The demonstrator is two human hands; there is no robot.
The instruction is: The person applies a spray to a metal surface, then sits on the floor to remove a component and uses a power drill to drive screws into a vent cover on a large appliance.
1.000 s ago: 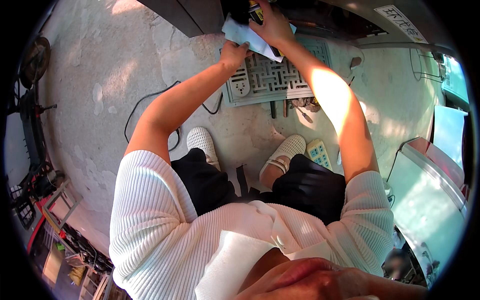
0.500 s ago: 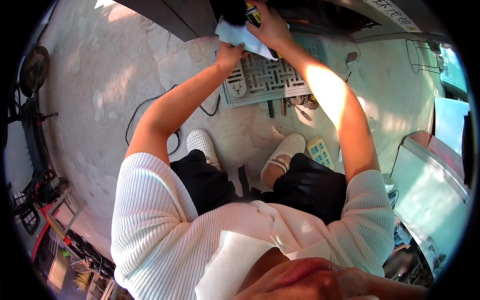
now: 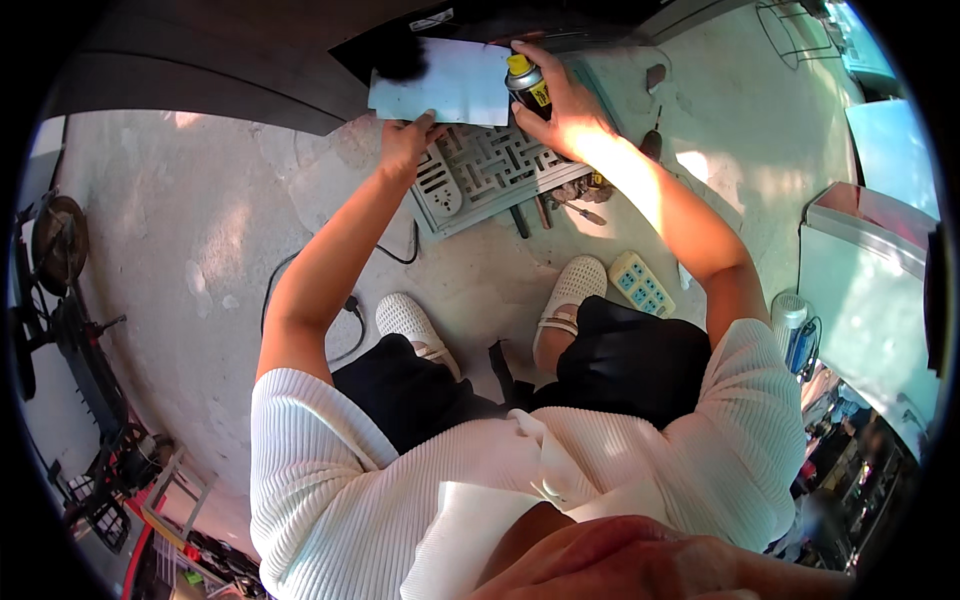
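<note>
A pale rectangular sheet (image 3: 465,85) is held up against the lower part of a dark metal surface. My left hand (image 3: 406,145) pinches its lower left edge. My right hand (image 3: 572,105) wraps around a spray can (image 3: 529,92) with a yellow cap and a black and yellow label, just beside the sheet's right end. A soft black patch covers the sheet's upper left corner; what it is I cannot tell. Beneath both hands a grey lattice panel (image 3: 450,215) with rectangular slots lies on the floor, partly hidden by the sheet and my right hand.
Small tools (image 3: 575,200) lie along the panel's near edge. A screwdriver (image 3: 653,142) sits to its right. A multi-socket power strip (image 3: 642,285) is by my right shoe (image 3: 575,290). A black cable (image 3: 270,285) loops on the left. A light-coloured cabinet (image 3: 870,300) stands right.
The view has shifted. The spray can has come from over the sheet's upper edge to beside its right end. The sheet now faces me more fully, and my left hand still holds it.
</note>
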